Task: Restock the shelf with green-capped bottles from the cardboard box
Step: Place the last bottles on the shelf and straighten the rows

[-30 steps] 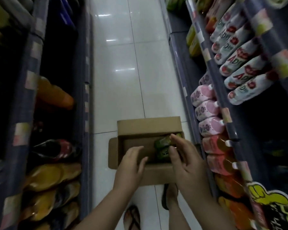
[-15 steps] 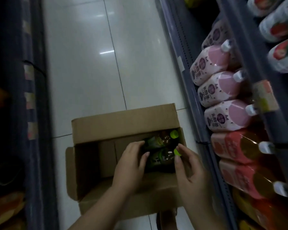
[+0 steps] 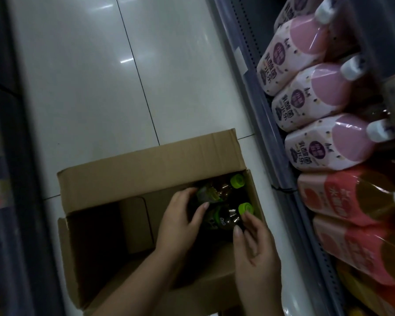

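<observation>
An open cardboard box (image 3: 151, 163) sits on the white floor. Two dark bottles with green caps lie on their sides in its right end. The far bottle (image 3: 217, 190) has its cap at the box's right wall. The near bottle (image 3: 226, 216) lies just in front of it. My left hand (image 3: 180, 222) reaches into the box, fingers resting on the bodies of both bottles. My right hand (image 3: 253, 254) has its fingertips at the neck of the near bottle, just below its cap. Neither bottle is lifted. The box's left part is dark and looks bare.
The shelf (image 3: 260, 92) on the right holds pink bottles (image 3: 310, 99) with white caps and, nearer, red-labelled amber bottles (image 3: 360, 201). A dark shelf unit (image 3: 7, 156) lines the left side. White floor tiles (image 3: 100, 76) stretch ahead of the box.
The view has dropped and closed in on the box. My left hand has slid further onto the bottles. My right fingertips stay at the near bottle's cap end.
</observation>
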`<state>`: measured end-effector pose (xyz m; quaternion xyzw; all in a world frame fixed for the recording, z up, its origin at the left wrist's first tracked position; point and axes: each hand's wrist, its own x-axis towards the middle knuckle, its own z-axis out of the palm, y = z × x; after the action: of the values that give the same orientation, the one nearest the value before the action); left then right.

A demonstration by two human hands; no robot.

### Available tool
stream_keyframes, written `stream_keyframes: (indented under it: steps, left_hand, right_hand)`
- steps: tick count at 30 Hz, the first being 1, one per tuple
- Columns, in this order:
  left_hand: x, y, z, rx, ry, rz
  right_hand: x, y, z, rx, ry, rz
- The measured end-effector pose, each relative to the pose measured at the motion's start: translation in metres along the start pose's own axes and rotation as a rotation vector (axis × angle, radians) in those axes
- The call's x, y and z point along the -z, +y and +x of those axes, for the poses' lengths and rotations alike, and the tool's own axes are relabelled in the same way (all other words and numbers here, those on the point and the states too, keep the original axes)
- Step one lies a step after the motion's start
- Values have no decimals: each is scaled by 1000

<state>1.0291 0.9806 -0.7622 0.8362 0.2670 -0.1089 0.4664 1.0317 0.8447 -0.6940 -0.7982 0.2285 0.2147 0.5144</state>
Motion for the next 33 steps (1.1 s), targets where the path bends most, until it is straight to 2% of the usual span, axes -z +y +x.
stream_keyframes:
  steps: [4, 8, 13, 18, 24, 28, 33]
  left_hand:
    - [-13, -6, 11, 11, -15, -3]
    - [-31, -11, 28, 10, -61, -29]
    - [-51, -23, 38, 49, -69, -111]
    - [-62, -44, 48, 20, -188, -118]
    - [-52, -47, 60, -75, -254, -13]
    - [-26, -41, 15, -17, -135, -87]
    - [44, -17, -68, 88, 32, -245]
  right_hand:
    - [-15, 14, 2, -168, 118, 77]
    - [-30, 24, 16, -320, 90, 130]
    - [-39, 44, 44, -364, 141, 43]
    - [-43, 50, 68, -438, 162, 39]
    - [-42, 57, 65, -395, 105, 37]
    - [-23, 33, 25, -222, 9, -6]
    - [30, -24, -30, -108, -89, 51]
